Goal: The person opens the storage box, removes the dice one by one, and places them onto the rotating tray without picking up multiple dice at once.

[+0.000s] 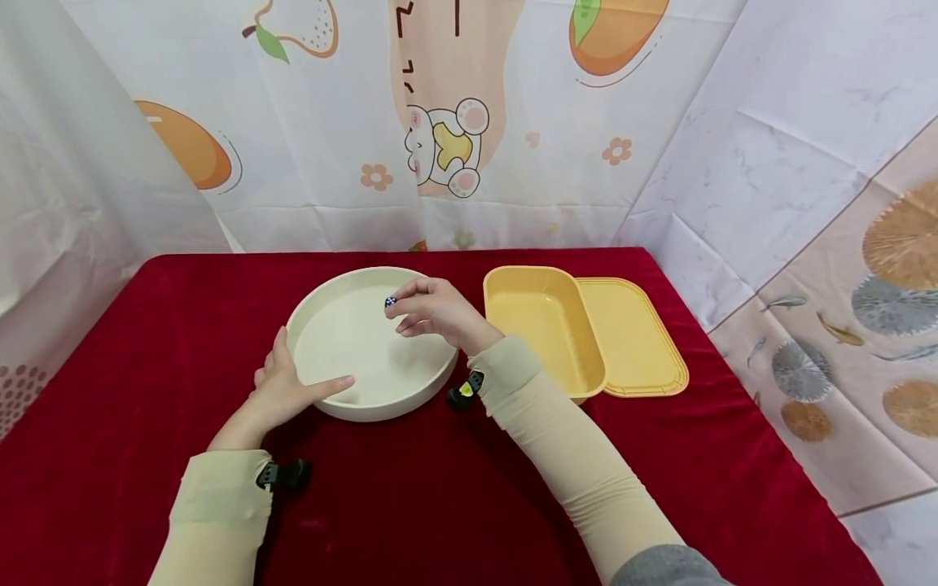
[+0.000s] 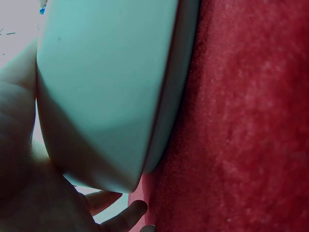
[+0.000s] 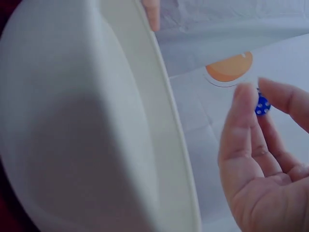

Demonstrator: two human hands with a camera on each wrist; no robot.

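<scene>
The blue die [image 3: 262,105] is partly hidden; the right sleeve [image 1: 572,443] covers part of the yellow box [image 1: 538,313].

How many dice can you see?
1: the blue die, pinched in the right hand above the round white tray. Others may hide behind the right arm.

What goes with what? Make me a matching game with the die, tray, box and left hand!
1. die
2. tray
3. box
4. left hand

A. at the tray's rim
B. yellow
C. pinched by the right hand
D. round and whitish

Pairs: 1-C, 2-D, 3-B, 4-A
</scene>
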